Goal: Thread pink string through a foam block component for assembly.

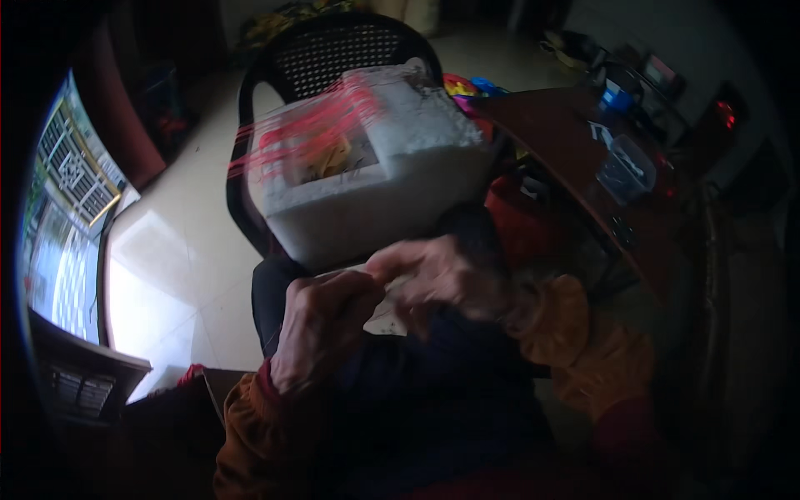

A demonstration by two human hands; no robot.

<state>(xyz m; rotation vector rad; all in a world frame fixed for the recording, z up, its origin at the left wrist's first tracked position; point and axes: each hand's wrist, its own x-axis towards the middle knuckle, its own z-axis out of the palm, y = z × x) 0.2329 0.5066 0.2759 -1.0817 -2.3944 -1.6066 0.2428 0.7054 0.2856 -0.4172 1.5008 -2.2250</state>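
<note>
My left hand [327, 323] is closed above my lap, its fingertips pressed together on something too small to make out. My right hand [443, 279] reaches across from the right, its foremost fingertips meeting those of the left hand in a pinch. Motion smears the right hand, and whatever sits between the fingers is hidden. Just beyond the hands stands a white foam box [367, 218] with an opening cut in its top. Thin red strands [321, 129] lie across that opening, over some yellowish pieces [332, 158] inside.
A black plastic chair [242, 200] carries the foam box. To the right is a dark reddish table [550, 129] with a clear plastic container [625, 171] on it. Beneath its edge hangs or stands a red bag-like thing [517, 217]. A bright doorway [75, 217] is at left.
</note>
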